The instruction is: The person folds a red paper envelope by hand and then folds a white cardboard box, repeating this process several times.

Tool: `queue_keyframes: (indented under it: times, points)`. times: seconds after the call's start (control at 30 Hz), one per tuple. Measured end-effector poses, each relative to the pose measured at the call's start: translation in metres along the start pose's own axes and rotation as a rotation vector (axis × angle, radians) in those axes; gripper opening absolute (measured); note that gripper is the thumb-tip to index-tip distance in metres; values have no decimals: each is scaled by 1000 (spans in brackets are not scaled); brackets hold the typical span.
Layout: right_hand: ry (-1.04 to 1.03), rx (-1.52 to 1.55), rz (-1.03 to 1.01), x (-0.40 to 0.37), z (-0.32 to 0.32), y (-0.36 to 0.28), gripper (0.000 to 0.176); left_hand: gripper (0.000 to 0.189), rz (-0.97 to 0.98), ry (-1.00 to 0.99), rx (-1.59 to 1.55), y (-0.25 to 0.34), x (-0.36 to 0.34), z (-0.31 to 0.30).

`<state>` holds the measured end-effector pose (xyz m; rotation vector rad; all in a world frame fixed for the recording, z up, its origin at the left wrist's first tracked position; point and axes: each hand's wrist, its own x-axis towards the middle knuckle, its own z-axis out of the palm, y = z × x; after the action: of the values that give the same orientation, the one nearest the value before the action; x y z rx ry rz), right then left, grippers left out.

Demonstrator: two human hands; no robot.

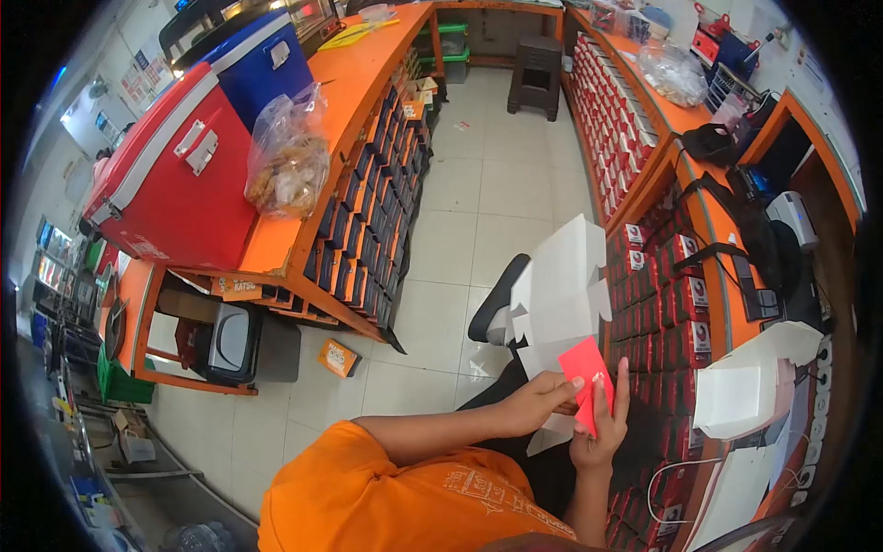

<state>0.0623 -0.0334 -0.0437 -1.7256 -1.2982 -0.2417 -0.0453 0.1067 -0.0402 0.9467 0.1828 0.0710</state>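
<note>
An unfolded white cardboard food box (561, 262) with cut flaps lies over my lap and stretches forward. At its near end a red panel (583, 361) shows, seemingly the printed outer face folded over. My left hand (538, 402) pinches the left edge of this panel between thumb and fingers. My right hand (602, 425) holds the panel from the right, with some fingers pointing up along it. The fingers partly hide the lower part of the panel.
Stacked red-and-black boxes (676, 294) fill the shelf at my right, below a counter bearing an open white box (740, 391). On the left counter stand a red cooler (179, 175), a blue cooler (262, 69) and a plastic bag (290, 161). An orange box (338, 358) lies on the floor.
</note>
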Motion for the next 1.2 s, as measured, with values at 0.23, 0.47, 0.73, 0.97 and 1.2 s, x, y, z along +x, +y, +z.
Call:
queue_keyframes:
  times: [0.23,0.47,0.73,0.97,1.2]
  points:
    - [-90,-3,-47,-3,2,14,62,43,-91,53,89,-8,7,-2]
    - [29,83,216,-3,-3,4,69,40,120,171,220,10,1,5]
    - [44,180,40,0,-24,-3,87,32,380,371,177,28,9,-22]
    - [175,-162,71,1,-18,-29,98,35,901,92,1151,17,6,-8]
    - [115,328,388,1,-28,-22,81,36,420,85,885,38,-21,-20]
